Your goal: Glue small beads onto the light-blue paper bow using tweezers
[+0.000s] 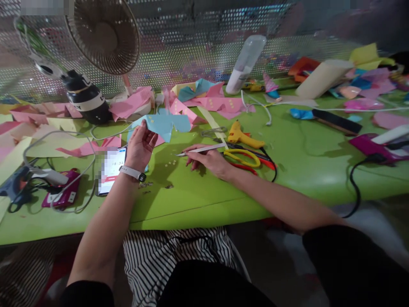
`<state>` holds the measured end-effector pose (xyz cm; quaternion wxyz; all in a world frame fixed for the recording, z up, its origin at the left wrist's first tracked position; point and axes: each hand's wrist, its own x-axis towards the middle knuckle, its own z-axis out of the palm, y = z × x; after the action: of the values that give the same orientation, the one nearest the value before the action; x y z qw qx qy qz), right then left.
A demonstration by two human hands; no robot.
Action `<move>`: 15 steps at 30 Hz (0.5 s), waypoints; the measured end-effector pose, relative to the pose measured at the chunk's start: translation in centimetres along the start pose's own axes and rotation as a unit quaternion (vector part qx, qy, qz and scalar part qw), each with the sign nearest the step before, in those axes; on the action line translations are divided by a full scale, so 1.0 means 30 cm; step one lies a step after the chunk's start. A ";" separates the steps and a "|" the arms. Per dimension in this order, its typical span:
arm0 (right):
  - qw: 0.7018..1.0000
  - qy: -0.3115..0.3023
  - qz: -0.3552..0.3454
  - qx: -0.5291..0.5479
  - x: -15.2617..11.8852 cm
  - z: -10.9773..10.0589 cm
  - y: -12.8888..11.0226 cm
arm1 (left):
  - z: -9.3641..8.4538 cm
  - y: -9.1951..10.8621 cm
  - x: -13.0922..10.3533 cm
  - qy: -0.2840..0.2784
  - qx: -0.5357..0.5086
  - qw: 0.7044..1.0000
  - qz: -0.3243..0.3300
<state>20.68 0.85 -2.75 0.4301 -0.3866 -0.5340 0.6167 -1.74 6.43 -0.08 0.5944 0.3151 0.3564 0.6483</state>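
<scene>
My left hand (142, 143) is raised over the green table (204, 204) and pinches a light blue paper (164, 124) that bears small yellow pieces. A white watch is on that wrist. My right hand (206, 161) holds a slim craft knife or tweezers (204, 149) with its pointed tip toward the left; which tool it is I cannot tell. Several tiny pale pieces (171, 163) lie on the table between my hands. Small dark bits (146, 185) are nearer the front edge.
A phone (111, 170) lies left of my left forearm. Right of my right hand are yellow-handled scissors (244, 157) and a yellow glue gun (243, 135). Behind stand a fan (104, 36), a black bottle (87, 102) and a clear bottle (246, 64). Cables and coloured paper lie around.
</scene>
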 end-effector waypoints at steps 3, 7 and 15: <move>1.000 -0.014 -0.011 -0.006 -0.005 0.005 -0.009 | 0.003 -0.002 0.001 -0.004 0.006 1.000 -0.007; 0.999 0.006 -0.039 -0.017 -0.009 0.010 -0.011 | 0.002 -0.009 0.007 -0.011 0.001 1.000 0.009; 1.000 -0.012 -0.014 0.012 0.000 0.009 -0.006 | -0.001 -0.014 0.017 -0.006 0.009 1.000 0.015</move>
<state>20.44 0.79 -2.53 0.4372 -0.3662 -0.5371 0.6215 -1.58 6.95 -0.46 0.5840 0.3293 0.3541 0.6520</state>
